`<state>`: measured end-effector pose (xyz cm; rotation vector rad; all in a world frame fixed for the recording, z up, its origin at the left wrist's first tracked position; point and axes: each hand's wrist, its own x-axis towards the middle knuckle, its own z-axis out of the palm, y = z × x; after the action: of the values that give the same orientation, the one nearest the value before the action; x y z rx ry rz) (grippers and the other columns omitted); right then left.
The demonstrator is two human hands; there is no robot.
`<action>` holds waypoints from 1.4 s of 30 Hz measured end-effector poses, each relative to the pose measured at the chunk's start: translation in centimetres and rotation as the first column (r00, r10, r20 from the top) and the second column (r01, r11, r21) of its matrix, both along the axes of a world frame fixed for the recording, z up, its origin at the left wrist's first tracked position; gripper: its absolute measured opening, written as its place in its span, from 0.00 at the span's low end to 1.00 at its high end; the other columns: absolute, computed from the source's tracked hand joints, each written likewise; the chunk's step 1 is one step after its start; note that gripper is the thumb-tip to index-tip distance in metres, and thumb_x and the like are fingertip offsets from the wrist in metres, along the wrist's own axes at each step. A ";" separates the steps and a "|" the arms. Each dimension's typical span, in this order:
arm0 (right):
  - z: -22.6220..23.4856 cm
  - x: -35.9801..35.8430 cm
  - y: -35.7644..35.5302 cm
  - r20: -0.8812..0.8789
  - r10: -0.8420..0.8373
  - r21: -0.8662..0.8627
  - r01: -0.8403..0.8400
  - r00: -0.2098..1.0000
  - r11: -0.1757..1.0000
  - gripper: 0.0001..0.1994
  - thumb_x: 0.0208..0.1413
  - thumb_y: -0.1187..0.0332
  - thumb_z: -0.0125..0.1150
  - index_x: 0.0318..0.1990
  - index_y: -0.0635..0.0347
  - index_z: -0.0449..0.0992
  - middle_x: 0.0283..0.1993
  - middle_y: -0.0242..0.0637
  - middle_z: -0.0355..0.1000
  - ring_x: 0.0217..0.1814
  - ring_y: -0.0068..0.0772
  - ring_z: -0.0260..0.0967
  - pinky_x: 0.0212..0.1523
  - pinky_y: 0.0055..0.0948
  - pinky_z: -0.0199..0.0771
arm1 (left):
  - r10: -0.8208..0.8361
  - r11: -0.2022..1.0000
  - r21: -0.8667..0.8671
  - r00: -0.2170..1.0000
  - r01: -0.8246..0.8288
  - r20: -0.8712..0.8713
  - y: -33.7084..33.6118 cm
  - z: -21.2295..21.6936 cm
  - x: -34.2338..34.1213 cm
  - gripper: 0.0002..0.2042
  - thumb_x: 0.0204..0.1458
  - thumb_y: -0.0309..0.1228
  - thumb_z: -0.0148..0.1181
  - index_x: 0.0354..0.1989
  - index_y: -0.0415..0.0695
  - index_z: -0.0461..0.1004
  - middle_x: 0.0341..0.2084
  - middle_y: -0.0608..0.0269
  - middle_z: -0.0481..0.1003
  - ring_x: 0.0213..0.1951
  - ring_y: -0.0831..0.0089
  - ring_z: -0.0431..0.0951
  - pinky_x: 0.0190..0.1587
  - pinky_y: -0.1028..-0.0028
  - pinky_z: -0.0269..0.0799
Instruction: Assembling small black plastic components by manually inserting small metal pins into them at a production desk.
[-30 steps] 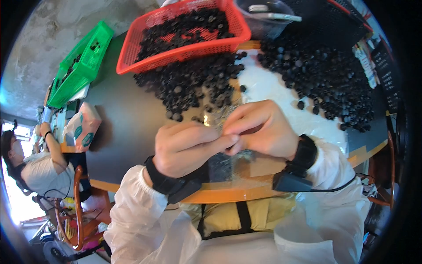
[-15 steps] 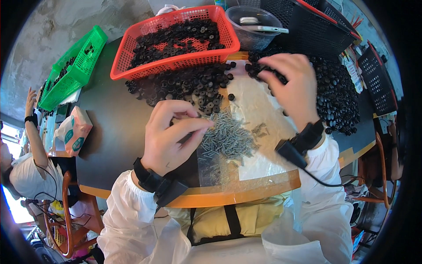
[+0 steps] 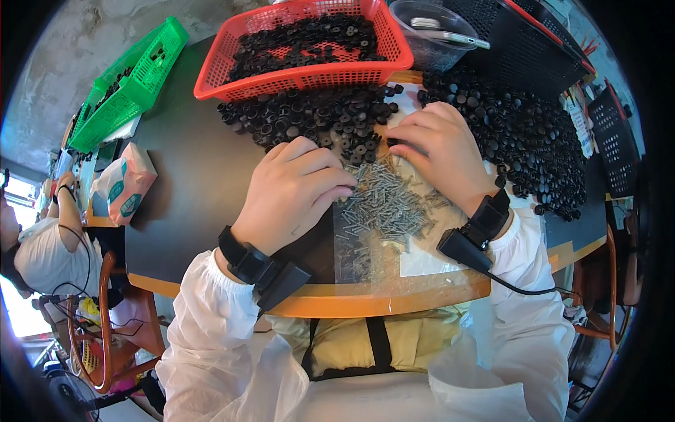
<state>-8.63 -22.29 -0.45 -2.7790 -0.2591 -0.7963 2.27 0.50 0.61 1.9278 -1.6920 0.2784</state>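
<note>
Left hand [image 3: 292,190]: fingers curled, thumb near forefinger, at left edge of pile of thin silvery metal screws [image 3: 387,211] on dark-topped table [image 3: 183,204]; contents cannot be told. Right hand [image 3: 446,151]: thumb and forefinger at small round black plastic cap [image 3: 392,142], just beyond pile; grip unclear

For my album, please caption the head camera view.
Left hand and right hand beside slim metal pieces, a red basket of black parts beyond.

A pink-and-white tissue pack [image 3: 133,184] stands on the desk [image 3: 186,190], near a seated co-worker [image 3: 53,247] beside a wooden chair [image 3: 105,316].
</note>
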 end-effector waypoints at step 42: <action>1.1 -2.0 4.9 -0.108 0.329 0.904 -0.045 0.938 0.425 0.11 0.45 0.76 0.71 0.37 0.63 0.76 0.35 0.28 0.74 0.34 0.17 0.67 0.39 0.20 0.72 | -0.021 0.974 -0.191 0.793 -0.121 -0.609 0.1 0.4 -1.7 0.09 0.43 0.22 0.71 0.35 0.44 0.84 0.24 0.71 0.70 0.24 0.83 0.66 0.26 0.82 0.59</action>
<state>-10.67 -17.43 0.65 -1.7255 -0.0493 -0.2993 0.52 0.59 0.98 1.6513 -1.1255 -0.1319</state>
